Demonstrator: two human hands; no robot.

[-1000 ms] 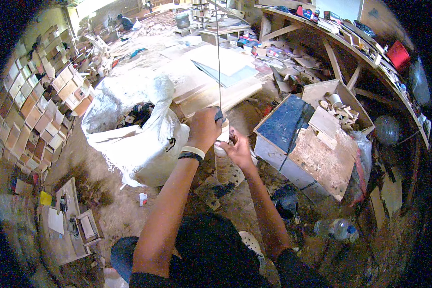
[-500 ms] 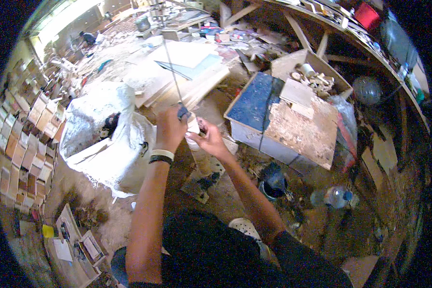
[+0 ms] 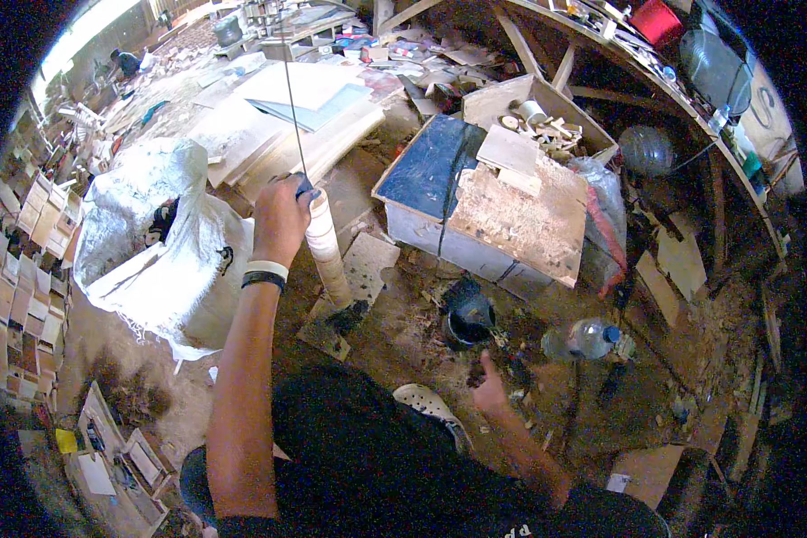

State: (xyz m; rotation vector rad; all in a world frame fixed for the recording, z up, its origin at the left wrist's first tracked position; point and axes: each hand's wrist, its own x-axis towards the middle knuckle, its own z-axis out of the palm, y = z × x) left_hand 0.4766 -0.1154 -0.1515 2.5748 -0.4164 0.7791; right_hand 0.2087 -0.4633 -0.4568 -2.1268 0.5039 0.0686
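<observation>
My left hand (image 3: 282,217) is closed around the lower end of a long thin rod (image 3: 293,112), with a dark piece showing at the fingers. Right beside it is the open top of a pale tube (image 3: 325,244). The tube leans slightly, its foot on a flat board (image 3: 368,262) strewn with black crumbs. My right hand (image 3: 490,391) is low on the right, just below a dark bucket (image 3: 469,325). Its fingers are bent together near dark matter; what they hold, if anything, I cannot make out.
A blue-topped box (image 3: 426,166) with a worn board on it stands to the right, before a crate of wood scraps (image 3: 556,134). A clear bottle (image 3: 592,339) lies near the bucket. On the left are a white sack (image 3: 166,278) and stacked wooden pieces (image 3: 31,260).
My right hand has left the tube and moved down and right to beside the bucket. My left hand stays at the tube's top. The whole view has shifted, showing things farther left.
</observation>
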